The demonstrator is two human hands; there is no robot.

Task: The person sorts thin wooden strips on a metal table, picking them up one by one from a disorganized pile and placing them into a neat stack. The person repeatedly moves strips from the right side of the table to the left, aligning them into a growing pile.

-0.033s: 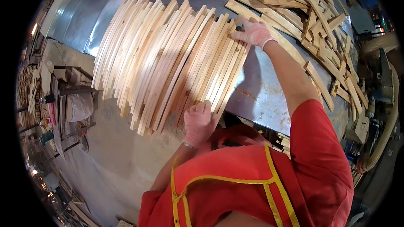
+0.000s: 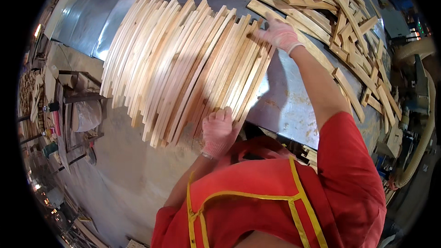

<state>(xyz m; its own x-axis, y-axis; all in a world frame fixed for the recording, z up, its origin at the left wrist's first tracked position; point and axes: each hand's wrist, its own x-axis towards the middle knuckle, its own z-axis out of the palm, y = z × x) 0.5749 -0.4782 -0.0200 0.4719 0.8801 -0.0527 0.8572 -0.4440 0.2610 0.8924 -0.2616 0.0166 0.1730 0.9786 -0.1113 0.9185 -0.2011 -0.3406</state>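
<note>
Dozens of pale wooden slats lie packed side by side in one fanned row across the grey metal table. The left hand, gloved, is pressed against the near ends of the slats, fingers curled over their tips. The right hand, gloved too, lies flat on the far end of the row's right edge, fingers spread, clasping nothing. Beyond it sits a loose heap of wooden offcuts, seemingly unsorted, though the rim bends things. The person wears red with an apron.
</note>
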